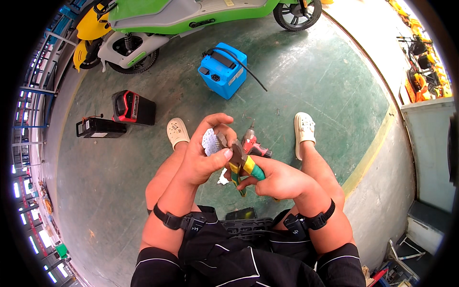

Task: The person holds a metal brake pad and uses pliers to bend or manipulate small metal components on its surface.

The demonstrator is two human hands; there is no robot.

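Remotely, I saw the left hand (202,160) curled around a white, dotted, sheet-like piece (209,142), apparently steadying it beside dark-metal, yellow-and-green-handled pliers (249,165) gripped by the right hand (281,178) above the green floor (344,110).

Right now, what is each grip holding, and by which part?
Right grip: the pliers, by their green-and-yellow handles. Left grip: a pale dotted piece; exactly where it is held cannot be told.

Gripping yellow-and-green pliers (250,166) in right hand (282,179); holding pale dotted piece (209,142) in left hand (204,163), just beside plier jaws. Noting red power drill (249,144) and blue box (228,82) on green floor (330,81).
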